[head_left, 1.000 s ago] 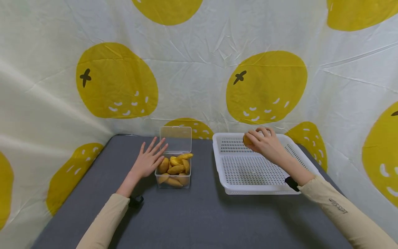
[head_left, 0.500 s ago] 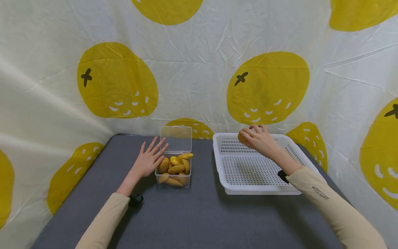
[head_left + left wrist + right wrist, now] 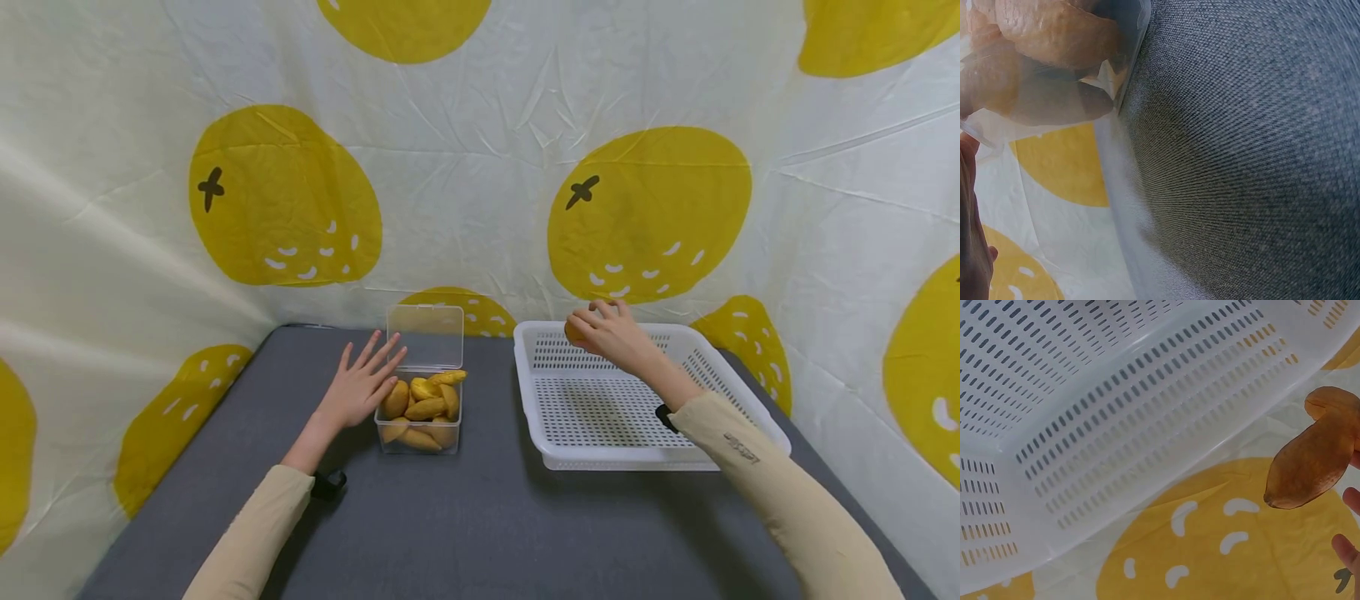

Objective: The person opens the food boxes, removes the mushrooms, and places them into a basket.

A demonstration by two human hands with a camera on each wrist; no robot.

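My right hand (image 3: 607,332) holds a small golden-brown pastry (image 3: 573,333) over the far left part of the white perforated basket (image 3: 555,454). The right wrist view shows the pastry (image 3: 1313,456) hanging above the basket's slotted wall (image 3: 1122,444), with fingertips (image 3: 1347,547) below it. A clear plastic box (image 3: 418,425) with its lid up holds several more pastries (image 3: 424,408). My left hand (image 3: 360,385) rests with straight, spread fingers against the box's left side. The box (image 3: 1047,69) fills the top left of the left wrist view.
Box and basket stand on a dark grey tabletop (image 3: 450,525). A white cloth printed with large yellow fruits (image 3: 645,208) walls in the back and both sides. The basket's floor shows nothing lying in it.
My right hand has carried the pastry leftward and slightly back over the basket. The left hand and the box have stayed where they were.
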